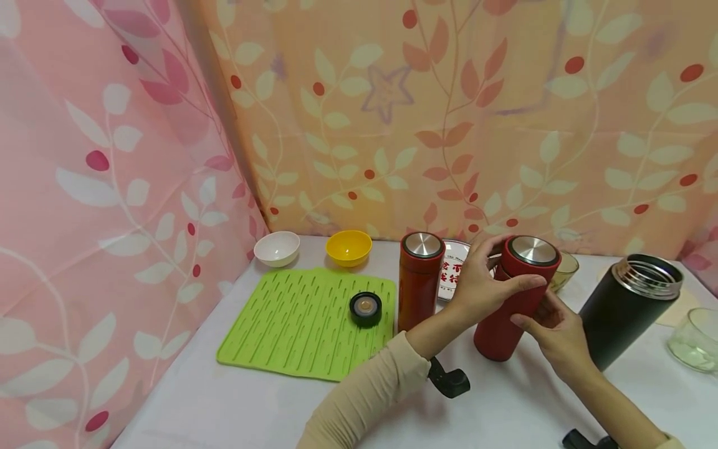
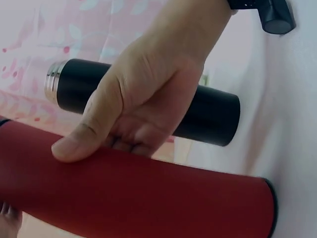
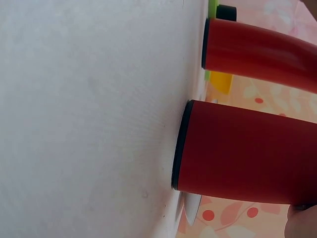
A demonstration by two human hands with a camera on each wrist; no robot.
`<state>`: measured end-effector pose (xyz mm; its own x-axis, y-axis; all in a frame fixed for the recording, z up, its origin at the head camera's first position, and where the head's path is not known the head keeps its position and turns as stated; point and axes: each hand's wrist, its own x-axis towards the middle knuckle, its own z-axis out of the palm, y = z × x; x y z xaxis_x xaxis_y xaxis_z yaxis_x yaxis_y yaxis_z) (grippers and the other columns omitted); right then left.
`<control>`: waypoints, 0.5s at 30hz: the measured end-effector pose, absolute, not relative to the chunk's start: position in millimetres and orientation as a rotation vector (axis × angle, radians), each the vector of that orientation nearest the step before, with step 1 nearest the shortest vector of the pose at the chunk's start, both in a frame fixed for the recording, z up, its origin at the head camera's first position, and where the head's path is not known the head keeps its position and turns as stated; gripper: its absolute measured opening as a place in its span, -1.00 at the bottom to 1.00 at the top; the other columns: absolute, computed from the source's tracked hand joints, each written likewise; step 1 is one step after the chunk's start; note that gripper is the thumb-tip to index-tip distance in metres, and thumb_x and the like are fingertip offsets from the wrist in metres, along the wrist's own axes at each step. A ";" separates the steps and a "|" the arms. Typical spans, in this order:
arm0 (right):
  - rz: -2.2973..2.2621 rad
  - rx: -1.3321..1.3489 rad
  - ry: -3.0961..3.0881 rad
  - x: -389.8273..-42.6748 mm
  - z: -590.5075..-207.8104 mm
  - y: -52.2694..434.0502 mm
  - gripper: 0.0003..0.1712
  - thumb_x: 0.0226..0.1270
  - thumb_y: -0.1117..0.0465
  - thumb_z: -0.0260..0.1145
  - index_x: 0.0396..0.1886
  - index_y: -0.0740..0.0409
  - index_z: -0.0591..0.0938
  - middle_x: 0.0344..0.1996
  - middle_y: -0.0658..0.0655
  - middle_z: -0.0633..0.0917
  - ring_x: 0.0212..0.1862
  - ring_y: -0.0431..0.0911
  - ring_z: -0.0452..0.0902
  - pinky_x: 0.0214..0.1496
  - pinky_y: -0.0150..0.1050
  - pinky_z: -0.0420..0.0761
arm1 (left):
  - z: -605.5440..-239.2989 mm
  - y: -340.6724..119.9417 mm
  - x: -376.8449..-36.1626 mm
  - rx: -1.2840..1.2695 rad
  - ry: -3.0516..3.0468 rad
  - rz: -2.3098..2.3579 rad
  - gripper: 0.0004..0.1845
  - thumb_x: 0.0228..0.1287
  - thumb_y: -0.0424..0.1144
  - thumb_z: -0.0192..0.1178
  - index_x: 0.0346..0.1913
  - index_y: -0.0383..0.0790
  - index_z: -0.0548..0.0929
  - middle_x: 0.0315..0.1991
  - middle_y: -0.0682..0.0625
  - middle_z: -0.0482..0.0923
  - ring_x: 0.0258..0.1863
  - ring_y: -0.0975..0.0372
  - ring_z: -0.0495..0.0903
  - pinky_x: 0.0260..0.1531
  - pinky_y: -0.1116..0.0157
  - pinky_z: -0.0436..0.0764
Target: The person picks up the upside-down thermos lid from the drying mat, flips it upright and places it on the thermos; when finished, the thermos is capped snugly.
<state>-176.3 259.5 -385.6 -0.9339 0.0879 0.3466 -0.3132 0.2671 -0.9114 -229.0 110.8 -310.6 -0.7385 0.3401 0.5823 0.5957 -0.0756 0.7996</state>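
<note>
The red flask (image 1: 513, 299) I see has a matt, smooth body and a brushed metal disc on its cap. The second red flask (image 1: 419, 288) looks the same, metal top faintly shiny. The black flask (image 1: 628, 308) is matt too, with bare threaded steel at its neck. My green mat (image 1: 305, 321) looks like ribbed silicone. The yellow bowl (image 1: 348, 247) and white bowl (image 1: 277, 248) seem glossy plastic. The desk (image 1: 235, 405) looks covered in smooth white cloth, and the glass bowl (image 1: 695, 340) is clear.

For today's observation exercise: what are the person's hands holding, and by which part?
Both hands hold the red flask: the left hand grips its upper body just under the lid, the right hand its middle.
</note>
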 end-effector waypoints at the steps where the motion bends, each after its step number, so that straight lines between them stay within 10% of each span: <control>1: 1.704 0.200 -2.223 -176.0 -385.8 259.5 -0.25 0.21 0.33 0.25 0.38 0.02 0.21 -0.10 -0.42 0.53 -0.10 -0.54 0.48 -0.16 -0.69 0.49 | -310.6 112.4 -228.4 -1.003 -1.999 -1.880 -0.32 -0.05 -0.31 0.41 0.19 -0.23 0.38 0.03 0.01 0.37 0.03 0.53 0.37 0.07 0.57 0.42; 15: 1.679 0.185 -2.249 -175.4 -386.7 259.8 -0.25 0.22 0.31 0.25 0.39 0.02 0.20 -0.12 -0.43 0.53 -0.12 -0.54 0.48 -0.17 -0.69 0.50 | -311.2 107.8 -226.6 -1.048 -2.007 -1.890 -0.33 0.02 -0.30 0.36 0.22 -0.21 0.32 0.13 0.02 0.36 0.09 0.49 0.37 0.13 0.55 0.38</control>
<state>-175.4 259.8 -386.7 -0.9378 0.0905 0.3352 -0.2957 0.2980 -0.9076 -226.6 107.8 -311.2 -0.7314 0.3572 0.5809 0.6013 -0.0641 0.7964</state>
